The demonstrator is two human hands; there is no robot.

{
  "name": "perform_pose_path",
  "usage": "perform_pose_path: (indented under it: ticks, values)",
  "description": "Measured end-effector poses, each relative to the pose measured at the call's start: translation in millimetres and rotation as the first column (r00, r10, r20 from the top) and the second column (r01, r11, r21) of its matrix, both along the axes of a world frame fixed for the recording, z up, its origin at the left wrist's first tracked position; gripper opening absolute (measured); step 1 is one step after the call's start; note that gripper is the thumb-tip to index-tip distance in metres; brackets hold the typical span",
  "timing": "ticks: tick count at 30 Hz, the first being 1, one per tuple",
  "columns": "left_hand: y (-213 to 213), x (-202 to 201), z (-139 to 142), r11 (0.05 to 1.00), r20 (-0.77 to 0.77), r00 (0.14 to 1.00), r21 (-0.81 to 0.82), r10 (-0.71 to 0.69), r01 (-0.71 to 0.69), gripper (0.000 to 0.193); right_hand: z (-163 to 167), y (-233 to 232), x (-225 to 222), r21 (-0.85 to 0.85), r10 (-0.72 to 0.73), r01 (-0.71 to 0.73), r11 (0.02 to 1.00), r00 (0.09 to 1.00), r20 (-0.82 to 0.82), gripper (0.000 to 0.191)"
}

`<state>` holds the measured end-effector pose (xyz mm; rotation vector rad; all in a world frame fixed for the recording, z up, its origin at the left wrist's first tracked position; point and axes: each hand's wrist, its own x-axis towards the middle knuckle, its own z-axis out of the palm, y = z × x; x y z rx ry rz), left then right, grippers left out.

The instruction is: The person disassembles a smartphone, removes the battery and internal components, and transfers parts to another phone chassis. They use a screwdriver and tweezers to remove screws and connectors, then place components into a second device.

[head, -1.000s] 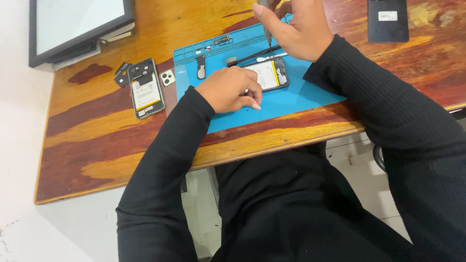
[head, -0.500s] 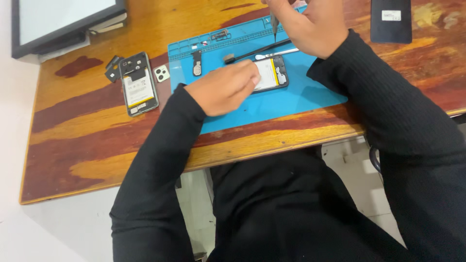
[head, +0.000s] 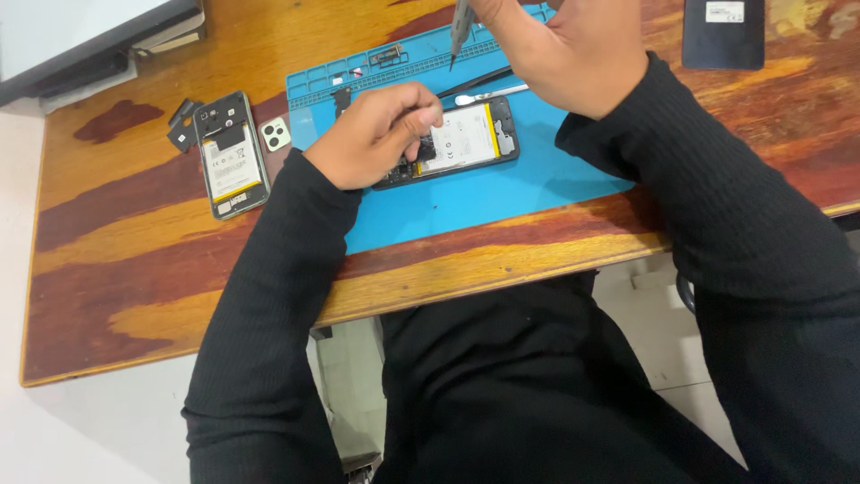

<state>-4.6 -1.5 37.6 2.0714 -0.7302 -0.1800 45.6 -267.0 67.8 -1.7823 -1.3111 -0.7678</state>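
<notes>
A wooden table [head: 134, 269] fills the upper half of the frame, its front edge running from lower left to right. On it, upper centre, lies a blue mat [head: 502, 193]. The person's two black sleeves reach up from the bottom of the frame onto the mat, the left forearm slanting from lower left, the right from the right edge.

An opened phone [head: 461, 143] lies on the mat at upper centre, back off, its pale battery showing. The left hand [head: 372, 134] rests on the phone's left end, knuckles up, fingers curled and pressed together, the tips bent down on the phone's inner parts; what they pinch, if anything, cannot be made out. The right hand [head: 573, 54] is raised above the phone at the top of the frame, fingers closed around a slim grey screwdriver [head: 460, 27] whose tip points down toward the mat just above the phone.

A second opened phone [head: 231, 154] lies on the bare wood at upper left, a small camera cover [head: 274, 134] just beside it. A dark phone [head: 724, 34] sits at upper right, a monitor [head: 90, 36] at the top left corner
</notes>
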Motion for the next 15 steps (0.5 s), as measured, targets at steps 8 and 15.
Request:
perform_pose_path:
  ticks: [8,15]
  values:
    - [1,11,-22,0.910,-0.243,0.970,-0.404,-0.008,-0.094,0.024,5,2,-9,0.089,0.185,-0.172,0.981,0.966,-0.180,0.015]
    - [-6,10,-27,0.808,-0.355,0.933,-0.567,-0.066,-0.159,0.025,5,10,-16,0.086,0.157,-0.143,0.986,0.970,-0.187,0.014]
